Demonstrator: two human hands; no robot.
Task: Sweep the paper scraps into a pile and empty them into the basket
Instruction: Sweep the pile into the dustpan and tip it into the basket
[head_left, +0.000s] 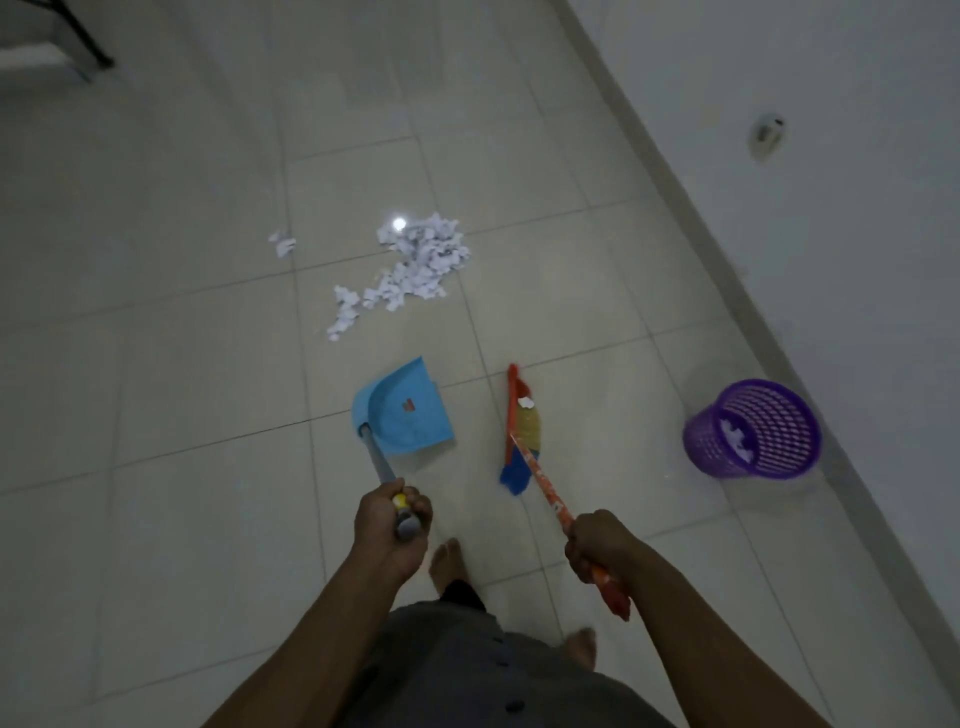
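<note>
Left hand (390, 525): fingers curled round the grey handle of the blue dustpan (402, 410).
Right hand (597, 540): grips the orange broom (522, 436).
Paper scraps (415, 265): piled on the tiled floor (156, 364) beyond the dustpan.
Purple basket (753, 428): near the wall, some scraps inside.

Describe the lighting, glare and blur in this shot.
Head view: dim and bluish throughout; a small bright glare spot on the floor beside the paper scraps; wide lens bows the tile joints; the wall fitting is smeared, while the dustpan and broom stay legible.
</note>
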